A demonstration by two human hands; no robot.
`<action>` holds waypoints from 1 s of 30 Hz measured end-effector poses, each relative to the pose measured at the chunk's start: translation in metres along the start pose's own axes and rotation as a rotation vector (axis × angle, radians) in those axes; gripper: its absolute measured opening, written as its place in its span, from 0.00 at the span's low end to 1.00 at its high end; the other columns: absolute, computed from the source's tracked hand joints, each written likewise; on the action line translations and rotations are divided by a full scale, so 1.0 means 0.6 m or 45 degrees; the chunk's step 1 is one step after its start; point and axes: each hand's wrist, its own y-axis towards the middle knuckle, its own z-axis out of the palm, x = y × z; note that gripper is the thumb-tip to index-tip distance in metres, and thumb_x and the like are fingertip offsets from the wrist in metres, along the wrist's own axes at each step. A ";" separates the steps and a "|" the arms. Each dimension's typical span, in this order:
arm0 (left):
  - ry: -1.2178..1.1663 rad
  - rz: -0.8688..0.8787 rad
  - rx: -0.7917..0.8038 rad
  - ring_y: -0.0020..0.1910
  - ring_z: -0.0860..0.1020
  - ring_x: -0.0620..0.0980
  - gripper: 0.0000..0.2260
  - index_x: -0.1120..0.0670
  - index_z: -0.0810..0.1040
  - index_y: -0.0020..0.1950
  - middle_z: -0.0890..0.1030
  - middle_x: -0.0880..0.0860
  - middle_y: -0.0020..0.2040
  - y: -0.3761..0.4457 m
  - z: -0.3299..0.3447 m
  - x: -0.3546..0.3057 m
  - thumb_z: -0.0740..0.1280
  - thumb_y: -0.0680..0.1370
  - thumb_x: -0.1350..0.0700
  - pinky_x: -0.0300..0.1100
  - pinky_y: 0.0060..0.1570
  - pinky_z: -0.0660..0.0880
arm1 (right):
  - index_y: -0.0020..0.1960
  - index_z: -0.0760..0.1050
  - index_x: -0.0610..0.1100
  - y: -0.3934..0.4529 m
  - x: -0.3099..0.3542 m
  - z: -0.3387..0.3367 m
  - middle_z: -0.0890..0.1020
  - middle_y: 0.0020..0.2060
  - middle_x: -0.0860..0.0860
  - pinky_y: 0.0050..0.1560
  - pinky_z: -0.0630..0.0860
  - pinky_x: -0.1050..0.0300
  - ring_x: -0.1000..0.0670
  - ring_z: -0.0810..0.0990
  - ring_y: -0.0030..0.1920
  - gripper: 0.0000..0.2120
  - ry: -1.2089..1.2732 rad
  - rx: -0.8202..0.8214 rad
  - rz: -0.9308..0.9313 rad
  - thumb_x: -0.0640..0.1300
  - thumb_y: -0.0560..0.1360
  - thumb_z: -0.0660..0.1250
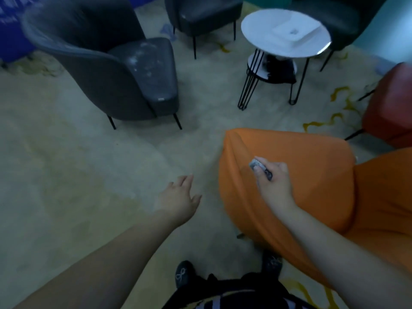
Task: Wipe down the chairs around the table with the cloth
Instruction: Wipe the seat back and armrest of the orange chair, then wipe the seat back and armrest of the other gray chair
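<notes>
Head camera: the right hand grips a bunched grey cloth against the orange chair's back, mid-wipe. The left hand hangs open, fingers spread. The stained grey chair probably needs wiping next.

Cloth mostly buried in right hand, only a grey wad shows. Orange chair cut by right edge, legs hidden. Red chair cropped at right edge, smeared. Grey chair back motion-blurred. Item on white table too blurred to identify. Lower shelf contents unclear.
</notes>
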 end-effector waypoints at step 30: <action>0.352 -0.010 -0.081 0.74 0.58 0.53 0.30 0.50 0.52 0.78 0.62 0.49 0.75 0.295 -0.250 0.225 0.53 0.79 0.39 0.54 0.72 0.57 | 0.58 0.80 0.41 0.402 0.274 0.126 0.80 0.49 0.39 0.58 0.75 0.48 0.43 0.80 0.50 0.12 0.125 0.061 -0.099 0.40 0.77 0.65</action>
